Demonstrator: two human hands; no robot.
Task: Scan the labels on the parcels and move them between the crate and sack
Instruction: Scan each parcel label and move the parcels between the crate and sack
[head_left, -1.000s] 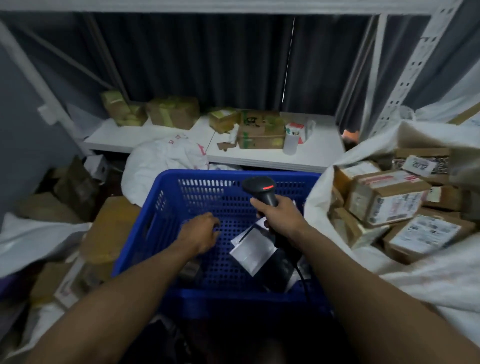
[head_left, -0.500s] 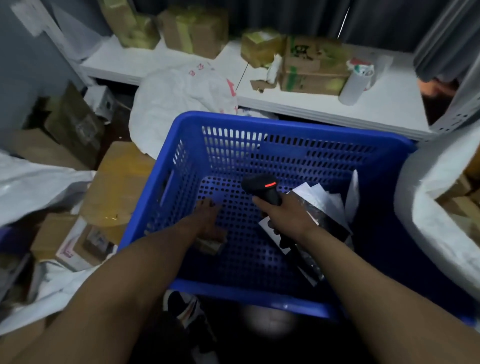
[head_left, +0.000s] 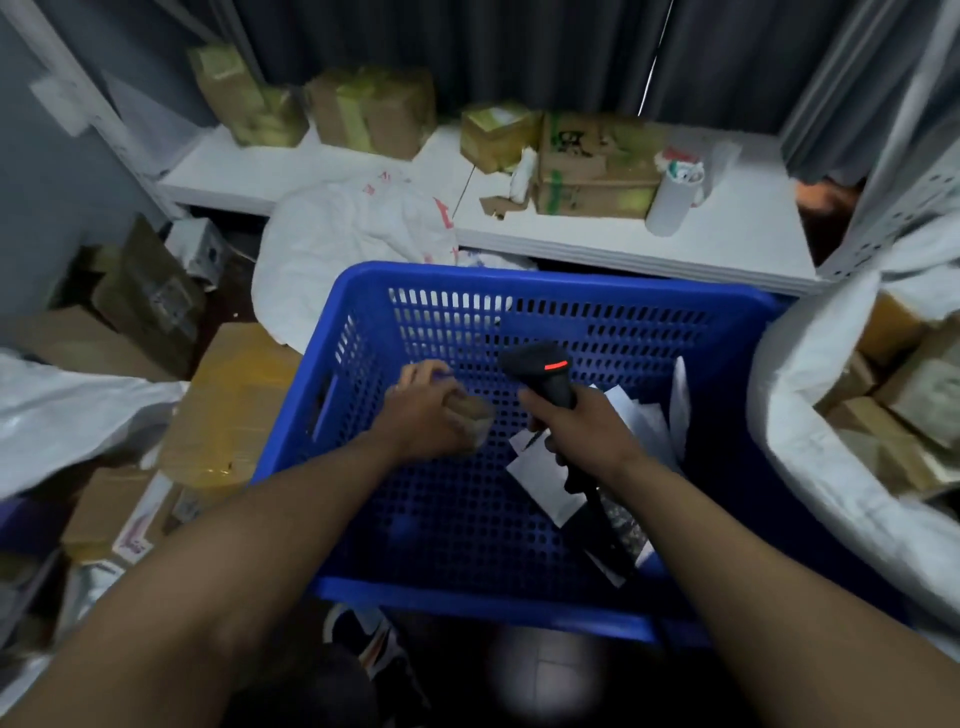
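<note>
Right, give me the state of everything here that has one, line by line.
Blue perforated plastic crate, open-topped, a few flat parcels inside.
Small brown cardboard parcel, gripped by the left hand, inside the crate.
Black handheld barcode scanner, red light on, gripped by the right hand.
White woven sack on the right, mouth open, holding cardboard boxes.

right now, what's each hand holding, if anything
Left hand: fingers curled round a small brown parcel.
Right hand: gripping the black barcode scanner by its handle.
</note>
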